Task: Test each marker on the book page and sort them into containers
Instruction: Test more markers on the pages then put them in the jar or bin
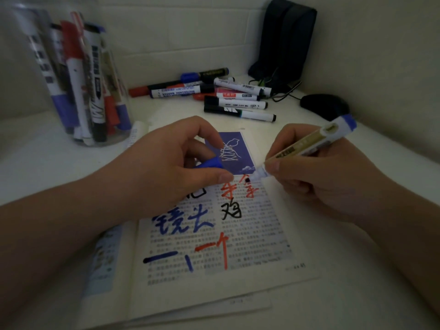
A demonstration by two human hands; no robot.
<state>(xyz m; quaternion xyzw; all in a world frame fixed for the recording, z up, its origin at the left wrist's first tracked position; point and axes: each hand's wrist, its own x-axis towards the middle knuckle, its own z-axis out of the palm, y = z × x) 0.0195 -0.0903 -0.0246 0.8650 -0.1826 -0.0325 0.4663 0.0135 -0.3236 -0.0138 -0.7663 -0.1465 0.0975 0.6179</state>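
An open book (257, 244) lies nearest on the pale bench (47, 163), its printed page overwritten with heavy blue, red and black strokes (some form characters, others are plain lines). Above these, the left hand (164, 170) rests on the page, its grip pinching a blue cap (209, 163) between thumb and curled fingers. Just beside it, over a blue picture at the top of the page, the right hand (323, 184) has its grip wrapped round an uncapped marker (307, 145) with a gold-labelled barrel and a blue end. The marker slants down to the left, its nib at a small dark dot beside the red strokes; whether it touches the paper I cannot tell. Further back, a heap of loose markers (233, 101) lies on the bench, with black, red and blue caps pointing different ways. To the far left stands a clear jar (35, 75) holding several upright markers (95, 91). To the right of the heap sits a black mouse (323, 104), with a cable (285, 95) running behind it. A dark pouch (288, 36) leans in the corner against the wall.
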